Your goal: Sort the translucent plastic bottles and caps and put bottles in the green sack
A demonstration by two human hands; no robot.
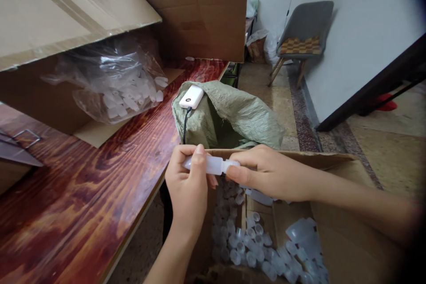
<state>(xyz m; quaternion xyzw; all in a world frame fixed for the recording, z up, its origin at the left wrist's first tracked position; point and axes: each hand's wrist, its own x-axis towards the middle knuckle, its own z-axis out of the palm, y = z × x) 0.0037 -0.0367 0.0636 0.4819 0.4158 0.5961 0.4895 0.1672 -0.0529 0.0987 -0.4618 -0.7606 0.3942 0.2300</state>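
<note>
Lighting and picture quality: soft, even daylight, moderately bright.
Glare is showing on the varnished table (83, 195) and plastic bag (109, 80); edges are bending outward, the right corners are darkening, and shadows are staying faint.

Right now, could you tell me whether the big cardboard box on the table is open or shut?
Open: the big cardboard box has its flaps raised, showing a clear plastic bag inside.
</note>
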